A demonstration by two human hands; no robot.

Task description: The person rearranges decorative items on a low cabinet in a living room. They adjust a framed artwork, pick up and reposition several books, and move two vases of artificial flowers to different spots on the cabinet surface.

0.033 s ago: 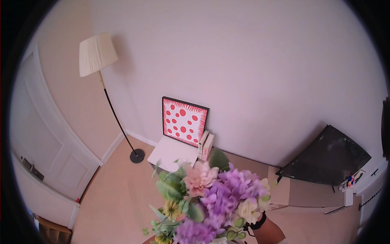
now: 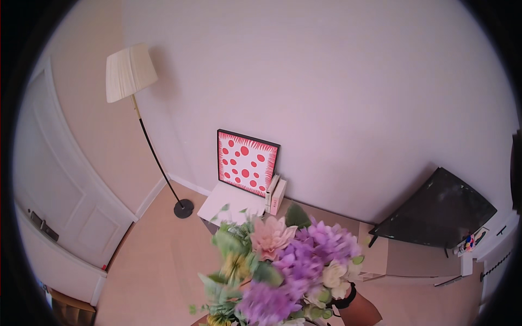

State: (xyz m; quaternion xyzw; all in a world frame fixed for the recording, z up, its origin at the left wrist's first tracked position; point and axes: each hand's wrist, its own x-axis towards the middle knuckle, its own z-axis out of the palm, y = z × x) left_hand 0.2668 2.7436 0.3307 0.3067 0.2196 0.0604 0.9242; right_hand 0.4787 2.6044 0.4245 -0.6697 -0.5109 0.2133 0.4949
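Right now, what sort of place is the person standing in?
Most likely a living room in a home. A floor lamp stands by the wall, a framed red-dotted picture leans on a low white table, and a flat dark screen sits on a low unit. A bouquet fills the foreground.

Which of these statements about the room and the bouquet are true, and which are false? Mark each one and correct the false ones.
1. The bouquet holds purple, pink and white flowers. True.
2. The floor lamp has a black shade. False: its shade is cream, on a thin dark pole with a round base.
3. A framed picture with red dots leans against the wall. True.
4. The books lie flat on the floor. False: they stand upright on a low white table, beside the picture.
5. Both hands are plainly shown gripping the stems. False: only a forearm with a dark wristband shows behind the flowers; the hands are hidden.
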